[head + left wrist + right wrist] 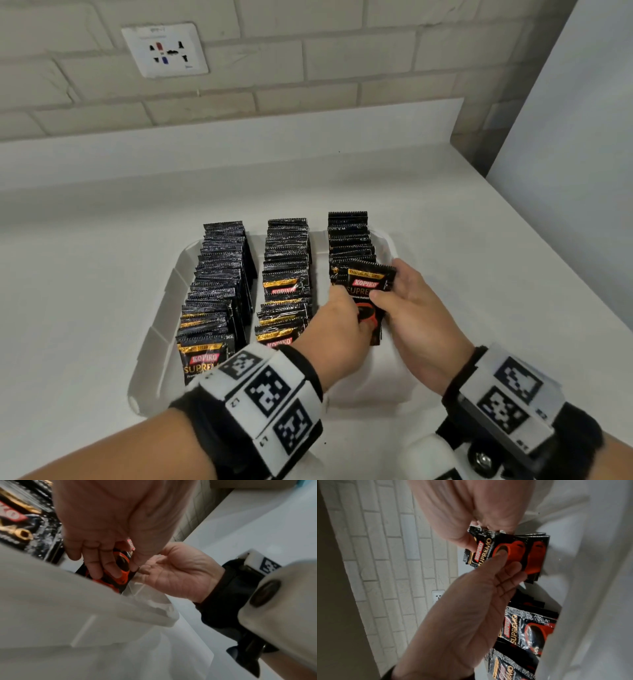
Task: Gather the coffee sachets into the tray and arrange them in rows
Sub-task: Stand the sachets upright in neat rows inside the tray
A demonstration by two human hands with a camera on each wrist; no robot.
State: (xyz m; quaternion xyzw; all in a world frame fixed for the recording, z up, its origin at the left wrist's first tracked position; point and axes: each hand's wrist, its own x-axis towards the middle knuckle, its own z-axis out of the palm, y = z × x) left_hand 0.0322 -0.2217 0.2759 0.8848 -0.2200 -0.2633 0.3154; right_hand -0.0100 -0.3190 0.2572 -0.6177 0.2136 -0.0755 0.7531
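Both hands' fingers pinch the front sachet (368,294) of the right row (349,240): left hand (342,318), right hand (411,305). Filling the last row; next, seat it upright just beyond the fingertips in the tray (161,308).

The head view looks steeply down from above and behind both wrists at the translucent white plastic tray (161,318) near frame centre, the pale brick wall (308,61) at twelve o'clock; the left wrist view sits very close under the left hand (109,520), looking along its fingers toward the right hand (180,573) at three o'clock; the right wrist view, equally close, faces the wall at nine o'clock; all three share the black foil coffee sachet (501,551) between the hands.
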